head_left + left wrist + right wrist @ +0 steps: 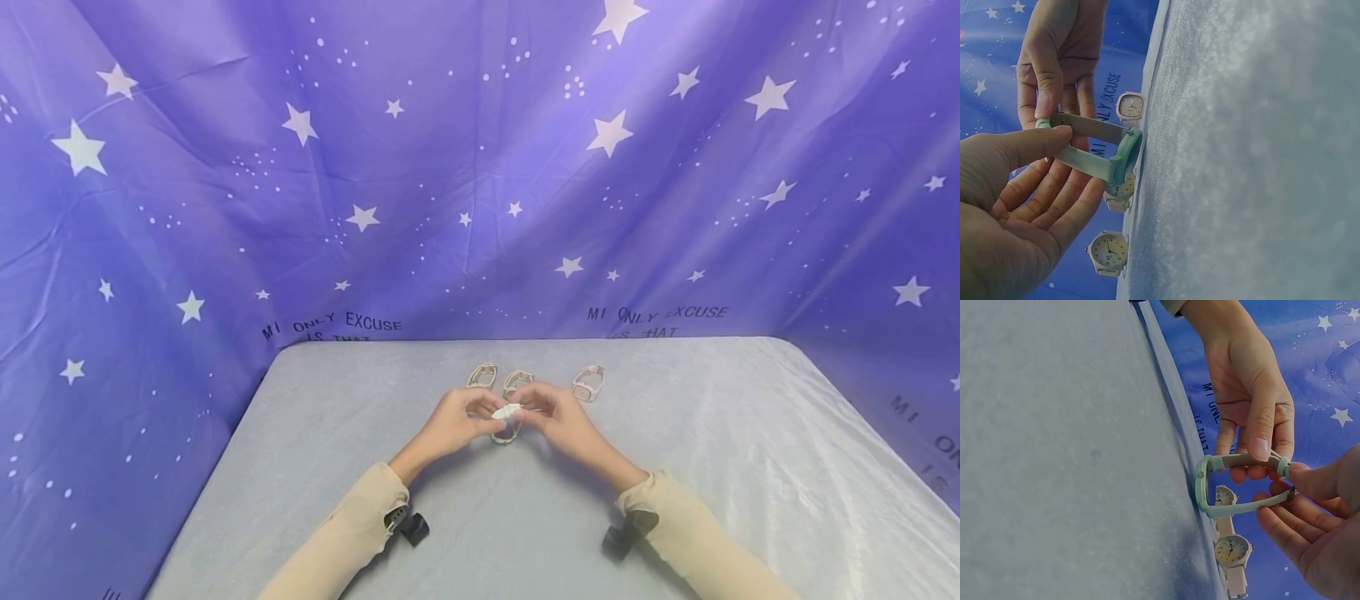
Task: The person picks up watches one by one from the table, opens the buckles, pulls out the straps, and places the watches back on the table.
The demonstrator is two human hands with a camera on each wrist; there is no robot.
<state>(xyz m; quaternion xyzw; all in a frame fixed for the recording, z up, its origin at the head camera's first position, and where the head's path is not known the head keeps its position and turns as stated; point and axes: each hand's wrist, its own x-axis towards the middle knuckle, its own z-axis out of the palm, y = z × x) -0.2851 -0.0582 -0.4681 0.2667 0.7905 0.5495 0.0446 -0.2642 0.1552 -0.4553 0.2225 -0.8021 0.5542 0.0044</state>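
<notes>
We hold a pale green watch [1202, 487] by its strap, the left hand [452, 422] and right hand [562, 417] each pinching it between thumb and fingers near the buckle end. The case hangs below the fingertips; whether it touches the table [360, 400] we cannot tell. Beyond our hands stand a round-faced watch [482, 376], a middle watch [516, 382] partly hidden behind the right hand, and a squarish pink watch [588, 383].

- Left sleeve [337, 533]: long, pale beige, wrinkled cuff
- Right sleeve [708, 537]: same beige cloth, bunched cuff
- Black band [642, 522] and small black box [618, 542] below right cuff
</notes>
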